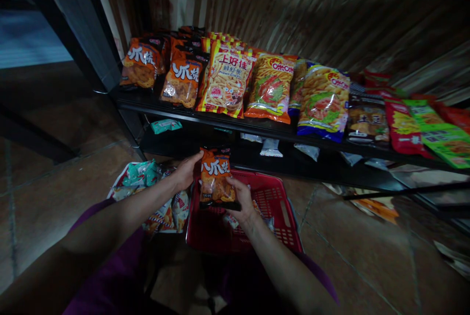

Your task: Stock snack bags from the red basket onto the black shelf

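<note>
An orange and black snack bag (pixel 214 175) is held upright above a red plastic basket (pixel 281 197). My right hand (pixel 240 197) grips its lower right side, thumb over the front. On the upper left edge, my left hand (pixel 189 170) touches the bag, its fingers partly hidden behind it. A few small packets lie inside the basket, partly covered by the bag and my right forearm. On the shelf ahead stand matching orange bags (pixel 181 80) beside a yellow and red prawn cracker bag (pixel 225 80).
Left of the red basket, a white-rimmed container holds several snack packets (pixel 179 207). More bags, including a blue and yellow one (pixel 325 102), line the black shelf (pixel 205 118). Small packets (pixel 271 147) lie on the lower shelf. A dark metal post stands at left.
</note>
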Motion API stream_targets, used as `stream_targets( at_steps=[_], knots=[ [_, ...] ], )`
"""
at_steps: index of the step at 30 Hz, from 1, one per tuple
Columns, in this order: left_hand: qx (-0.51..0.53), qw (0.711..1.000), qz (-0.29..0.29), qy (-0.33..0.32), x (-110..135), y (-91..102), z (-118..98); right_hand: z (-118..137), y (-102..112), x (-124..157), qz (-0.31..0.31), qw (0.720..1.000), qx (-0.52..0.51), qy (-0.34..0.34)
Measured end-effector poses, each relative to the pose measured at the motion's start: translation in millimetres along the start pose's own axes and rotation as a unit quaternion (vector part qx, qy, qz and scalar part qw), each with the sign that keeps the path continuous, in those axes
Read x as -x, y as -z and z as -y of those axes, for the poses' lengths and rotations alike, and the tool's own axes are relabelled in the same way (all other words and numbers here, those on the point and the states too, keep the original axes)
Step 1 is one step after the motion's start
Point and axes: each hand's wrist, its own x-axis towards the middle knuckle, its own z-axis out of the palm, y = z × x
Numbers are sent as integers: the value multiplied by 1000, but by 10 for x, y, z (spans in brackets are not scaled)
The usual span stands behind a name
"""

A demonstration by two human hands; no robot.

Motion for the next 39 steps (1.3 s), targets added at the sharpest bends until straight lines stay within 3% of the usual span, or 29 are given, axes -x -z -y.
stream_targets(
  at_steps=[5,11,20,31,39],
  knots=[
    [44,995,-43,-74,20,-27,-23,-53,-3,-24,14,997,63,31],
    [43,986,-86,-135,23,-16,-33,-76,-20,-102,-12,986,119,117],
    [-129,956,-117,-237,-27,58,116,-90,-12,-194,-25,975,128,182],
    [-130,967,-110,-188,67,-42,110,-84,11,-247,-139,961,82,224],
    [-105,970,-124,-179,99,-81,99,-59,25,-267,-151,966,59,200]
  ],
)
